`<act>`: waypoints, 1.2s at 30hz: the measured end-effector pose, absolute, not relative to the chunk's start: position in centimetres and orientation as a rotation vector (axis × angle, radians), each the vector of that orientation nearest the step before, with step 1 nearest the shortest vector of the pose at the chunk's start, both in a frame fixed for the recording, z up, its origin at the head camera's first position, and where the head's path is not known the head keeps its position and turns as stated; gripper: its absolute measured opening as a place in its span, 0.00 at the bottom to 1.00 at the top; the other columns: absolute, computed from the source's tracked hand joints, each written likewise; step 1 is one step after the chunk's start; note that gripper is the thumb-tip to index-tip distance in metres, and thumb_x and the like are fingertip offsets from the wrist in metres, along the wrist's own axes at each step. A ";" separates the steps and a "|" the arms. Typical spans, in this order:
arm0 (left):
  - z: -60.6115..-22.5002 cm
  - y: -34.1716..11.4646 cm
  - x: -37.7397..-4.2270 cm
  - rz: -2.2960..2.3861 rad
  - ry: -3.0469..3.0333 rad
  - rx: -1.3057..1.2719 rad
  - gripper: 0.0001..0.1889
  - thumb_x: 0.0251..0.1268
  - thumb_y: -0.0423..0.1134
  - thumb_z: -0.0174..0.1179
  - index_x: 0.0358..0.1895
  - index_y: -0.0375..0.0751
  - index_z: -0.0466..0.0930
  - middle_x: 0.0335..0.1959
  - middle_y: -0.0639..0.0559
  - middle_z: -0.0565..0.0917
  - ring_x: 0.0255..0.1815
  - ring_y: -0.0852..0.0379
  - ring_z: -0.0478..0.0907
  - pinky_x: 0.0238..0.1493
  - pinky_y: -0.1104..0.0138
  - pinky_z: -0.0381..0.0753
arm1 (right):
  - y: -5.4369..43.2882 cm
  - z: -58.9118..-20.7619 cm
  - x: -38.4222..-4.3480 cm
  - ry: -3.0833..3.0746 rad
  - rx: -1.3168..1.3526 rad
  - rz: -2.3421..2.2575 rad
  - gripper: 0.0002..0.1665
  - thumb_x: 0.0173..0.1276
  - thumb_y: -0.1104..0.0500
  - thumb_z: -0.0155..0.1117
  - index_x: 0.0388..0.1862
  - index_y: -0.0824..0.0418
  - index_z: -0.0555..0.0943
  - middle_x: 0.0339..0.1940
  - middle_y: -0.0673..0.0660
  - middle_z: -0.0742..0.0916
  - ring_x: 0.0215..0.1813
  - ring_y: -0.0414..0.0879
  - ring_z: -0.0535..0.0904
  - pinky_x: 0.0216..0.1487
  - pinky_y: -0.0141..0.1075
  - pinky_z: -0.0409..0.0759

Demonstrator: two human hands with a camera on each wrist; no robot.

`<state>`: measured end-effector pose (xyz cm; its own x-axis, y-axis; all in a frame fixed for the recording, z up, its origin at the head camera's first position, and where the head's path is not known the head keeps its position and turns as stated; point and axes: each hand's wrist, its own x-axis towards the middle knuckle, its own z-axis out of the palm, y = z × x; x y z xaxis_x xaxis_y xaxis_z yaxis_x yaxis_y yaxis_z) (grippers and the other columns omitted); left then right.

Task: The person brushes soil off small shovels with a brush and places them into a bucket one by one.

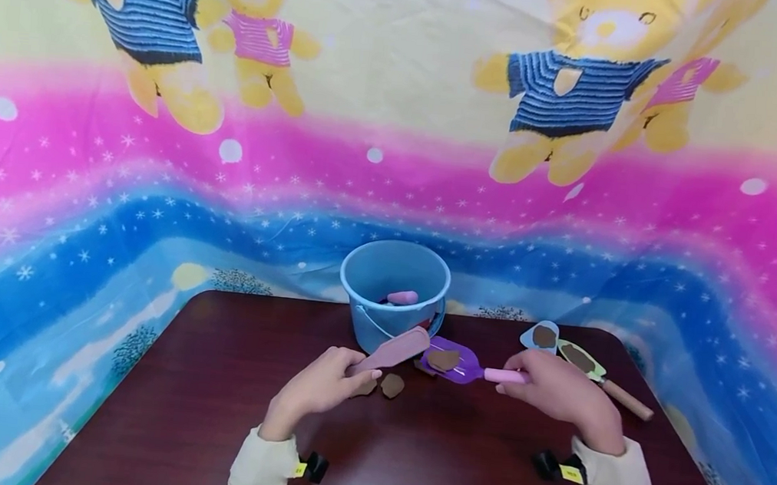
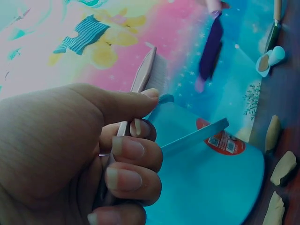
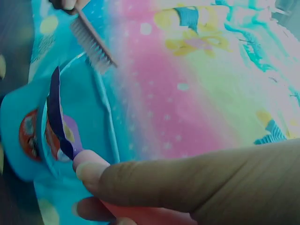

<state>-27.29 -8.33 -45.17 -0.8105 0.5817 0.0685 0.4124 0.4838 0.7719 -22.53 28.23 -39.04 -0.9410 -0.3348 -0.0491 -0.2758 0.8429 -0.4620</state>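
My left hand (image 1: 321, 383) grips a pale pink brush (image 1: 396, 349) with fingers curled round its handle; its pale bristles (image 2: 158, 77) show in the left wrist view. In my right hand (image 1: 559, 388), thumb and fingers hold the pink handle of a purple toy shovel (image 1: 471, 365). A flat brown piece (image 1: 444, 360) lies on the shovel's blade. Brush tip and blade are close together in front of the blue bucket (image 1: 370, 326). Inside the bucket, a pink handle (image 1: 402, 298) shows; the rest of that tool is hidden. Loose brown pieces (image 1: 392, 385) lie on the table near my left hand.
On the dark table (image 1: 208, 396), beyond my right hand, lie a light blue scoop (image 1: 534, 335) and a green trowel (image 1: 583, 357) with a wooden handle, each with brown material on it. A patterned cloth (image 1: 394, 174) with bears hangs behind the table.
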 end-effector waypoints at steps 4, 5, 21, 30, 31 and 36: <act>-45.3 -8.0 -27.2 1.273 2.480 0.875 0.14 0.76 0.53 0.58 0.36 0.49 0.83 0.19 0.51 0.76 0.18 0.63 0.65 0.22 0.70 0.70 | 26.6 -38.7 -23.0 2.915 -0.448 -0.696 0.17 0.69 0.47 0.70 0.21 0.50 0.80 0.14 0.45 0.71 0.19 0.38 0.62 0.25 0.34 0.67; -45.3 -8.0 -27.3 1.279 2.474 0.877 0.13 0.76 0.53 0.58 0.36 0.50 0.83 0.18 0.54 0.75 0.18 0.63 0.65 0.22 0.70 0.70 | 26.2 -38.7 -23.1 2.920 -0.447 -0.693 0.16 0.68 0.49 0.71 0.22 0.50 0.80 0.14 0.45 0.72 0.19 0.38 0.62 0.25 0.34 0.68; -46.0 -5.4 -26.6 1.191 2.513 0.997 0.17 0.78 0.52 0.55 0.29 0.48 0.77 0.16 0.58 0.67 0.18 0.64 0.64 0.22 0.71 0.65 | 22.9 -39.1 -23.0 2.933 -0.330 -0.712 0.17 0.69 0.46 0.70 0.23 0.52 0.80 0.15 0.48 0.73 0.20 0.42 0.67 0.29 0.38 0.69; -46.4 -4.8 -26.5 1.059 2.564 0.969 0.20 0.78 0.52 0.54 0.24 0.49 0.72 0.15 0.59 0.66 0.17 0.65 0.64 0.22 0.72 0.64 | 22.7 -38.5 -21.9 2.982 -0.304 -0.652 0.08 0.64 0.50 0.75 0.33 0.53 0.86 0.19 0.47 0.80 0.23 0.43 0.73 0.31 0.39 0.72; -46.4 -4.8 -26.5 1.049 2.578 0.960 0.20 0.78 0.52 0.55 0.25 0.49 0.72 0.15 0.58 0.66 0.17 0.65 0.64 0.22 0.72 0.65 | 22.7 -38.4 -21.8 2.982 -0.297 -0.653 0.08 0.64 0.51 0.75 0.32 0.52 0.86 0.18 0.47 0.80 0.23 0.44 0.72 0.30 0.39 0.72; -46.4 -4.8 -26.6 1.021 2.628 0.947 0.18 0.77 0.51 0.56 0.26 0.48 0.74 0.15 0.57 0.67 0.17 0.64 0.65 0.22 0.72 0.66 | 23.1 -38.2 -21.8 2.979 -0.283 -0.644 0.08 0.65 0.52 0.74 0.28 0.49 0.85 0.17 0.46 0.79 0.22 0.43 0.72 0.30 0.39 0.71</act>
